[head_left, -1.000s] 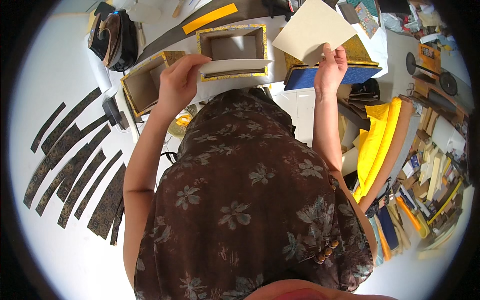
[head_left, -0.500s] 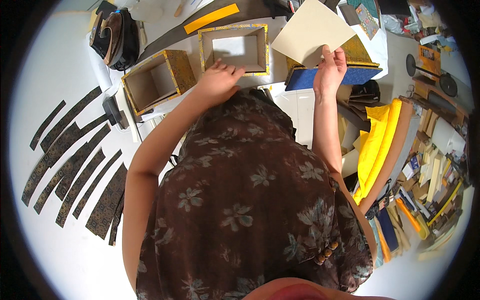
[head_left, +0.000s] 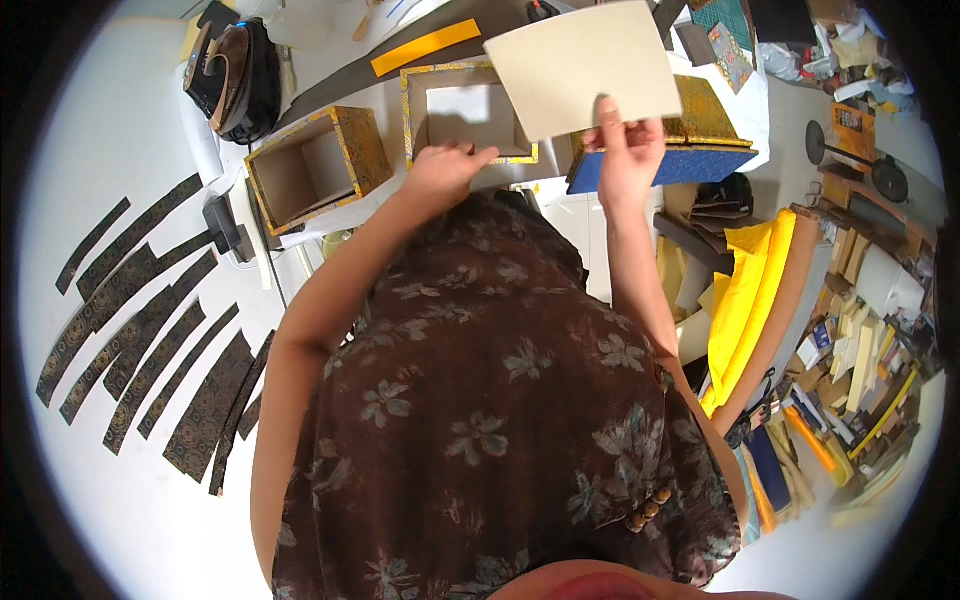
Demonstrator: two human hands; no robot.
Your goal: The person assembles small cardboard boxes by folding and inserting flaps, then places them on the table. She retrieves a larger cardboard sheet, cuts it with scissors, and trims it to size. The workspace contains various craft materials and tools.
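Two open boxes trimmed in gold-patterned fabric sit on the white bench (head_left: pixel 120 130) ahead of the person. Dark patterned fabric strips (head_left: pixel 140 330) lie fanned across the bench at the left. The tilted box (head_left: pixel 305 165) stands just left of the square box (head_left: pixel 465 110), whose open top faces up. A flat beige card (head_left: pixel 585 65) is raised above the square box's right side, overlapping a blue-and-gold cover (head_left: pixel 690 150) behind it. The right hand (head_left: pixel 628 150) grips the card's lower edge, thumb in front. The left hand (head_left: pixel 445 170) rests with fingers curled on the square box's near rim, grasping nothing else.
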